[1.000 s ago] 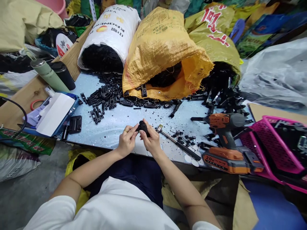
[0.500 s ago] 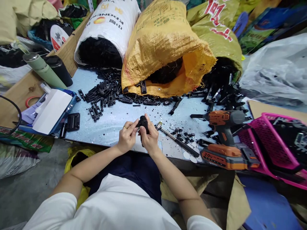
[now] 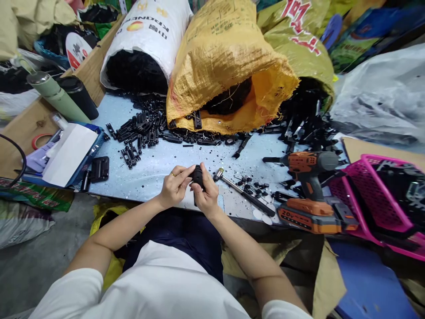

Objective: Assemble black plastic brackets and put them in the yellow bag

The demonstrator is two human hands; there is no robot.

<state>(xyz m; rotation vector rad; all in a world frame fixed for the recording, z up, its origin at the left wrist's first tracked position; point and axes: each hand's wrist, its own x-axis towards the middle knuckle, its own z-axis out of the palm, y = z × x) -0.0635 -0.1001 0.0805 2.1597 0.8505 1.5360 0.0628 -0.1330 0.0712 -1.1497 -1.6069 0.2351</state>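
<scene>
Between my two hands, over the front edge of the table, is a black plastic part (image 3: 198,176) with a rounded, ridged top. My right hand (image 3: 207,193) is closed around it, thumb on the near side and fingers on the far side. My left hand (image 3: 175,186), with a ring on one finger, pinches at the part's left side; what lies between those fingertips is too small to make out. Just right of my right hand lies a hammer (image 3: 244,192) with a black handle. Small black pieces (image 3: 254,187) are scattered beside it.
Black parts (image 3: 144,128) are heaped before a white sack (image 3: 142,40) and a yellow sack (image 3: 229,57). An orange cordless drill (image 3: 307,190) stands at right, beside a pink basket (image 3: 368,195). A blue tray (image 3: 96,137) and a green bottle (image 3: 56,97) are at left.
The black part has been turned in my hands, so its ridged, rounded top now faces up. My left hand has shifted slightly left and stays at the part.
</scene>
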